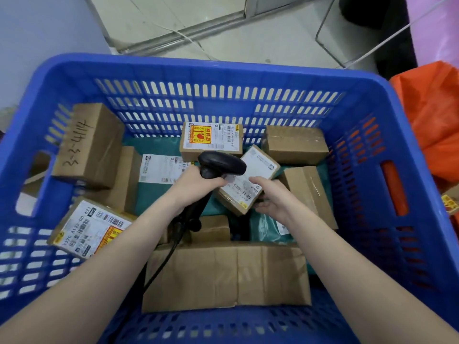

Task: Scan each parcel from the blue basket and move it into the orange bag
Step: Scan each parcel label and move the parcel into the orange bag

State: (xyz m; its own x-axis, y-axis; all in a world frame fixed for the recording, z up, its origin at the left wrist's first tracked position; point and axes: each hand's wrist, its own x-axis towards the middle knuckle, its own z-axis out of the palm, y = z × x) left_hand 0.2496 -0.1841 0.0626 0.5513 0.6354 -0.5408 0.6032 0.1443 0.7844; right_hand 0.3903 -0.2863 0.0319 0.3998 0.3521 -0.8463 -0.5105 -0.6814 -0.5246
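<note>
Both bare forearms reach forward over the near rim of the blue basket [74,70]. Left hand [196,183] grips the handle of a black scanner [222,163], its head over the label of a small parcel [248,180]. Right hand [270,197] holds that parcel tilted above the other boxes in the basket, thumb on top and fingers curled beneath. Beyond the basket's far rim lies a pale tiled floor [223,28]; just beside its right wall sits the orange bag [432,108].
</note>
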